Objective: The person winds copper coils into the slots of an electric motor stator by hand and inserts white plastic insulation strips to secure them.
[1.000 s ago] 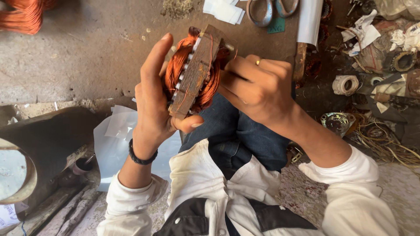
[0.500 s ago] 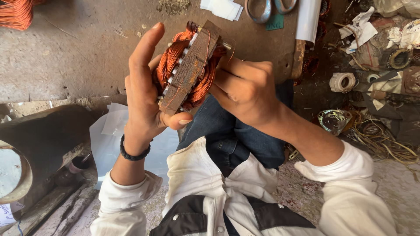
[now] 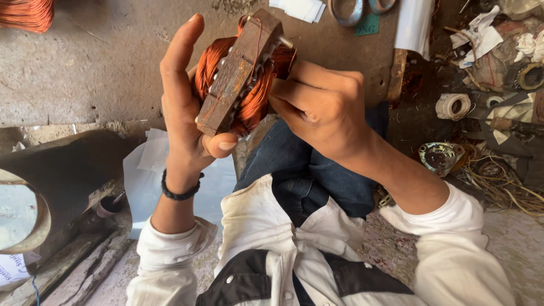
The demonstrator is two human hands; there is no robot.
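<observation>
A rusty brown motor stator wound with orange copper wire is held up edge-on over my lap. My left hand grips it from the left, thumb pressed under its lower corner and fingers stretched up behind the coils. My right hand is closed against the stator's right side, fingertips tucked into the copper winding near a small metal pin at the top. A black band circles my left wrist.
A worn work board lies ahead with a copper wire bundle at its top left. A dark metal pipe sits at left. Metal rings, a tape roll and wire scraps clutter the right.
Both hands and the stator have shifted slightly left and up in view. The grip on the stator stays the same.
</observation>
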